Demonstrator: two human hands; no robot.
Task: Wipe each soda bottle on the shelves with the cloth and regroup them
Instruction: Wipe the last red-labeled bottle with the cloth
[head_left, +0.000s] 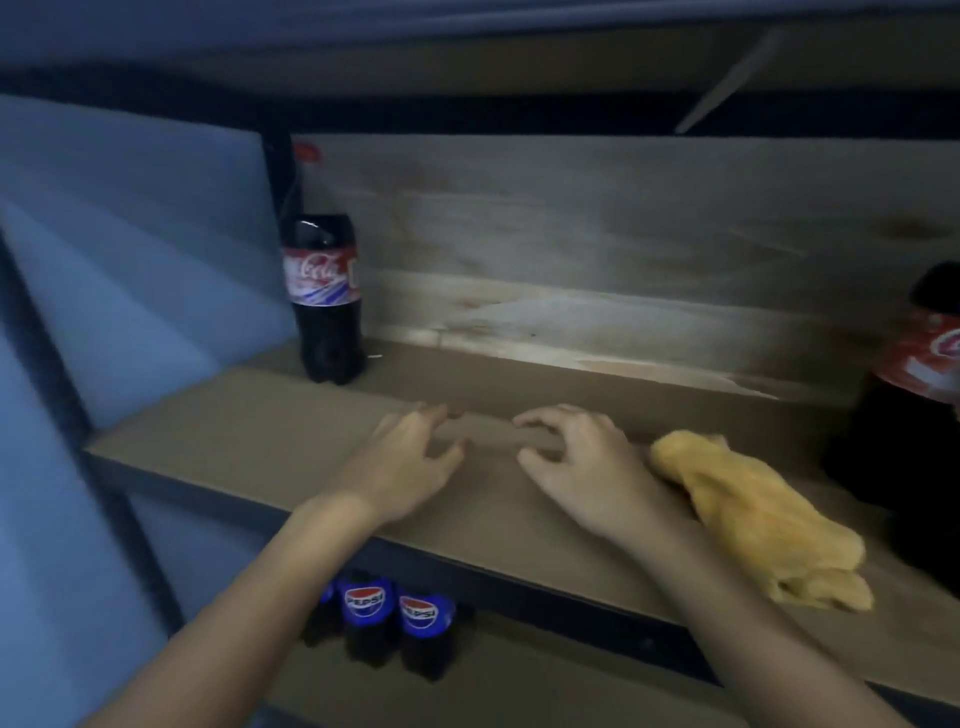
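Both hands hover over the smooth brown shelf, the left hand and right hand each with a loosely spread, empty grip. A rumpled yellow cloth lies just beside the right hand. A dark plastic cola bottle stands upright at the back left, another at the right edge; rounded Pepsi bottles cluster on the shelf below.

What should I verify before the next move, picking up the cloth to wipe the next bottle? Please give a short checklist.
1. Right hand free: ok, holds nothing.
2. Left hand free: ok, fingers relaxed above the shelf board.
3. Yellow cloth within reach: ok, beside the right hand.
4. Coca-Cola bottle upright: ok, at back left.
5. Bottle at the right edge: cannot tell, partly cut off.
6. Pepsi bottles wiped: cannot tell.
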